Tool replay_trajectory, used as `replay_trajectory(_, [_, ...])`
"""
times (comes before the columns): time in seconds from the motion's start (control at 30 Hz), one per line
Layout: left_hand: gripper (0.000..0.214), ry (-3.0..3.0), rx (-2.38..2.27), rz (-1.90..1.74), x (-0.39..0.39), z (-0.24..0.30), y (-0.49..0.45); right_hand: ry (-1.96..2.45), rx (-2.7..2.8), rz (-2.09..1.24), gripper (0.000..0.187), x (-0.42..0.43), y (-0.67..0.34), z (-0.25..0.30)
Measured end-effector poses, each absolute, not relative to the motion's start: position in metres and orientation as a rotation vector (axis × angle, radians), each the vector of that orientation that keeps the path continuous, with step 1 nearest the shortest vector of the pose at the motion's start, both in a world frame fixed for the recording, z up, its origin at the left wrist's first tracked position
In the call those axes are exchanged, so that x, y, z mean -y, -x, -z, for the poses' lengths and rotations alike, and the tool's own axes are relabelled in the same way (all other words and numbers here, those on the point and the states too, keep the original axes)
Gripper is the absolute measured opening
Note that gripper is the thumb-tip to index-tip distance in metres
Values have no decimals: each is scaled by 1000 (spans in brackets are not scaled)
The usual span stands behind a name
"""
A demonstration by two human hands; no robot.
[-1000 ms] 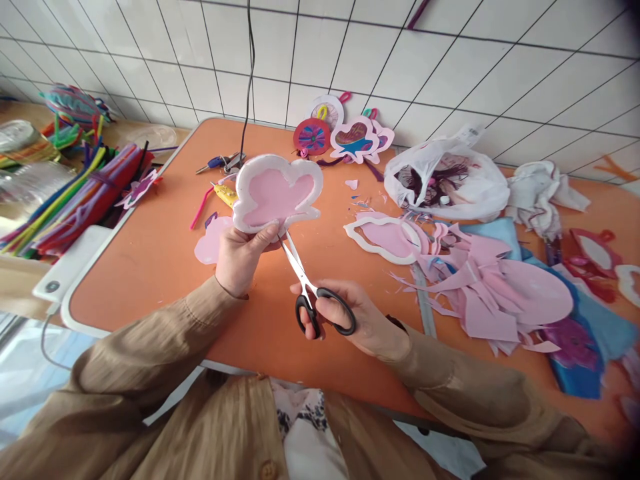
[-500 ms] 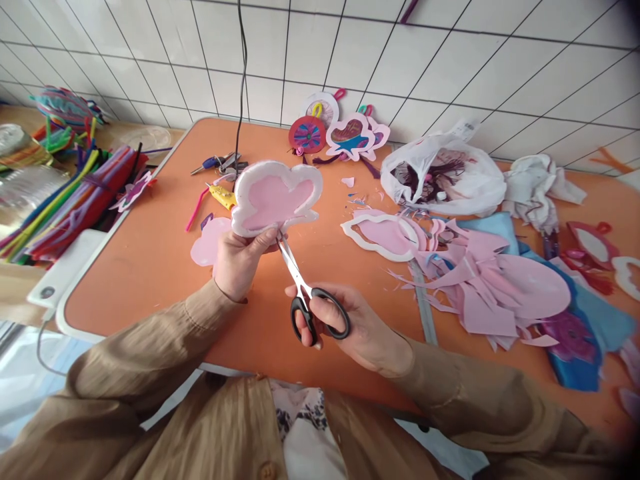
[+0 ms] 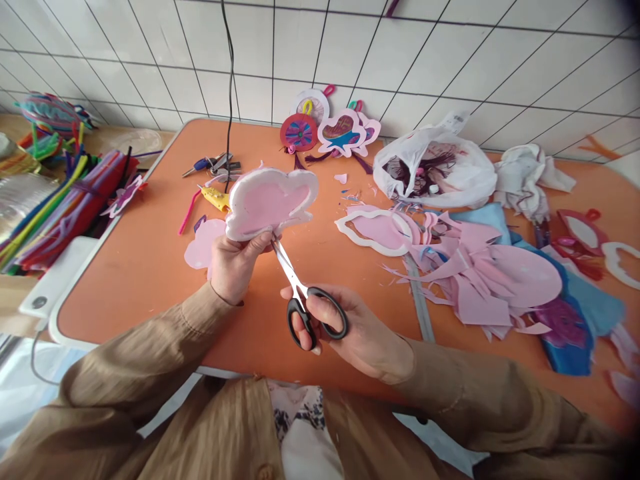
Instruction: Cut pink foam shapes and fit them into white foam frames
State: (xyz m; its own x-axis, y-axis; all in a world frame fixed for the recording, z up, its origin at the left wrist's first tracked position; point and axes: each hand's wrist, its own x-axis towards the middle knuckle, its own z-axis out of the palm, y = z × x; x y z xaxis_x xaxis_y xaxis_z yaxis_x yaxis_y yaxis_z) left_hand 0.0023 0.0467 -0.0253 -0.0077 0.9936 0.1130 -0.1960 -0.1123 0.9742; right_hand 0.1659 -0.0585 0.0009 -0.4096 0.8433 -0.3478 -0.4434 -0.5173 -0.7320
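Observation:
My left hand (image 3: pixel 234 267) pinches the lower edge of a pink cloud-shaped foam cutout (image 3: pixel 270 200) with a raised white border, held up above the table. In my right hand (image 3: pixel 357 330) are scissors (image 3: pixel 295 283) with black handles, thumb and fingers through the loops. The blade tips meet the cutout's bottom edge right beside my left thumb, and the blades look nearly closed. Behind my left hand a plain pink cloud piece (image 3: pixel 204 245) lies on the table. A yellow glue gun (image 3: pixel 215 197) is partly hidden behind the cutout.
Pink foam scraps (image 3: pixel 480 273) and a white cloud frame (image 3: pixel 345 227) lie on the orange table (image 3: pixel 150 287) at right. A white plastic bag (image 3: pixel 465 177) stands behind them. Finished ornaments (image 3: pixel 299 131) lean at the wall. Keys (image 3: pixel 217 162) and pipe cleaners (image 3: pixel 85 207) are left.
The cutout has tipped back somewhat and its face looks flatter. Both hands keep their grips, with the scissors at the same edge. The whole view has shifted slightly.

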Motion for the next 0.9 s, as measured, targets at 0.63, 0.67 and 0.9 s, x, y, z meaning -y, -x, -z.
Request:
replay_trajectory(0.63, [31,-1146,-971,-1378,-47,27,-2,882,715,-1994,47,60,-165,2])
replay_trajectory(0.67, [31,-1136,-969,-1375,-46,26,-2,880,720,-1991,47,60,-165,2])
replay_trajectory(0.9, [30,-1075,-947,-1346,-45,24,-2,874,749,-1974,46,62,-163,5])
